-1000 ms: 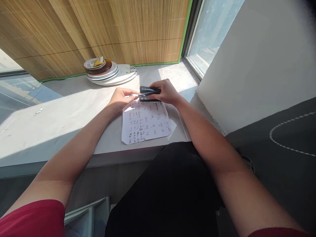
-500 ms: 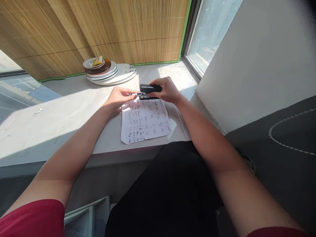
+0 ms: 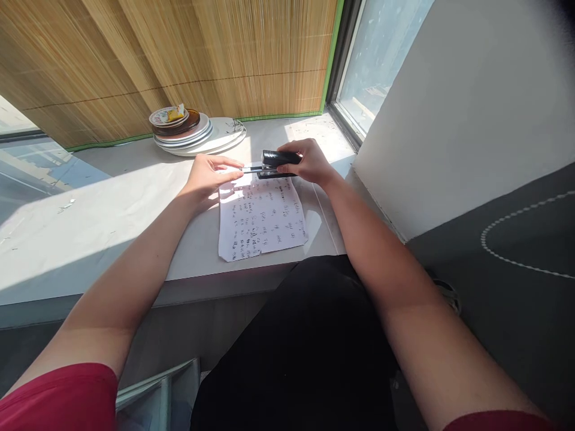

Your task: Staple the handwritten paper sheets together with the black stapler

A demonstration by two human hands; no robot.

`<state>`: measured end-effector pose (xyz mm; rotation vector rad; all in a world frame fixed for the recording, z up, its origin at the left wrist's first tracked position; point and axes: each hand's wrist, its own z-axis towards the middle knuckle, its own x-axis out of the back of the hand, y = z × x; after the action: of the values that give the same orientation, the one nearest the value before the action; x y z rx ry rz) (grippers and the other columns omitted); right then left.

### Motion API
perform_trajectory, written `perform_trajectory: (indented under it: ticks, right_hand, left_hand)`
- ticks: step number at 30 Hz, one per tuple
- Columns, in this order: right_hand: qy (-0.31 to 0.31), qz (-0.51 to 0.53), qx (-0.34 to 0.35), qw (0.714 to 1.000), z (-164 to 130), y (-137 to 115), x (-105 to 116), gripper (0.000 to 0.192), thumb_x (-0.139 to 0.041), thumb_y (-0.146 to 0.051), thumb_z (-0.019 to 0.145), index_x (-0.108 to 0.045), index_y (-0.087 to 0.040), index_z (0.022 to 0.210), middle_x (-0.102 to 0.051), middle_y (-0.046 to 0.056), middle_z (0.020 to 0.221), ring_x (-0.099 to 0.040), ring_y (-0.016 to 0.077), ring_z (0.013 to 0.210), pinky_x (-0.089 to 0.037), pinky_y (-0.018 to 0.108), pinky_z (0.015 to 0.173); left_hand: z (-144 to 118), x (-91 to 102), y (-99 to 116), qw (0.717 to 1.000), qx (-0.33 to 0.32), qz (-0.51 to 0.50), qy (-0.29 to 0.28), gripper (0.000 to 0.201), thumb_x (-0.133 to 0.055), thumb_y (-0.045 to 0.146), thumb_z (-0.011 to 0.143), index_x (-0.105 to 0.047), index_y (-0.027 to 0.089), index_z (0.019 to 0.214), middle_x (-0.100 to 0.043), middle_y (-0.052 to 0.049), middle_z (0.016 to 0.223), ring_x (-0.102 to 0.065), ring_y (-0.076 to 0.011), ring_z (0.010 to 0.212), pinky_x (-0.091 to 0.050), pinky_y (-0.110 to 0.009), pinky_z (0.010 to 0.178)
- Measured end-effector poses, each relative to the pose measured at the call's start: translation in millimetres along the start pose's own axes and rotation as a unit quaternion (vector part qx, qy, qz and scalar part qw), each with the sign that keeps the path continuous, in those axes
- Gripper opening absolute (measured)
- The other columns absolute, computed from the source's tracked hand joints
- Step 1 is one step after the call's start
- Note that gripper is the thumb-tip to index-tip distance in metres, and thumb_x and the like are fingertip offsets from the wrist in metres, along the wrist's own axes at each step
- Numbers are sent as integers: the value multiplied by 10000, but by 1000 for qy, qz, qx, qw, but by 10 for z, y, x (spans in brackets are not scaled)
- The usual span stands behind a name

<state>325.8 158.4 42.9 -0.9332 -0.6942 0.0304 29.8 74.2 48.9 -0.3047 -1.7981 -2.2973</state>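
Note:
My right hand (image 3: pixel 312 161) is closed round a black stapler (image 3: pixel 282 158), whose upper arm is raised from its base. The stapler lies level above the far edge of a sheet of handwritten paper (image 3: pixel 265 218). From the stapler's left end sticks out a thin dark-and-metal slide (image 3: pixel 251 170). Thumb and fingertips of my left hand (image 3: pixel 202 176) pinch the free end of that slide. My fingers hide its very tip. Whether staples are in the stapler I cannot tell.
A stack of plates (image 3: pixel 197 136) stands at the back of the white sill (image 3: pixel 112 209), below a bamboo blind (image 3: pixel 202 54). A wall (image 3: pixel 449 114) and window frame bound the right side. The sill's front edge is just before my knees.
My hands have moved apart: the left one to the left, the right one with the stapler slightly to the right. More of the slide now shows between them.

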Motion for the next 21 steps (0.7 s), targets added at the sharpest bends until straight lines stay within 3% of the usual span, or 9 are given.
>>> perform_trajectory:
  ticks: [4, 8, 15, 21]
  right_hand:
    - [11, 4, 0, 1000, -11, 18, 23, 389, -872, -444, 803, -784, -207, 1099, -720, 70, 1019, -628, 278, 1017, -560, 461, 846]
    - [21, 17, 9, 1000, -7, 12, -9, 381, -875, -400, 806, -795, -193, 1115, -727, 80, 1029, -643, 282, 1021, -571, 468, 877]
    - [7, 21, 37, 999, 26, -102, -187, 424, -930, -372, 767, -800, -199, 1132, -724, 77, 1012, -643, 274, 1005, -566, 450, 898]
    - [11, 22, 50, 998, 35, -163, -245, 421, -924, -383, 786, -800, -201, 1144, -706, 77, 988, -627, 272, 984, -563, 465, 903]
  left_hand:
    - [53, 39, -34, 996, -47, 70, 3, 187, -940, 295, 756, -918, 379, 922, -856, -69, 1108, -756, -338, 1129, -588, -531, 1069]
    - [45, 21, -12, 994, -80, 74, -1, 151, -975, 344, 764, -917, 340, 903, -860, -85, 1078, -777, -337, 1107, -569, -578, 1146]
    - [23, -83, 6, 992, -82, 92, -13, 221, -1015, 445, 692, -902, 330, 843, -853, -69, 983, -791, -340, 1050, -668, -539, 991]
    - [62, -114, -59, 991, -99, 91, 1, 192, -983, 445, 727, -869, 312, 804, -827, -65, 923, -772, -304, 986, -650, -510, 904]
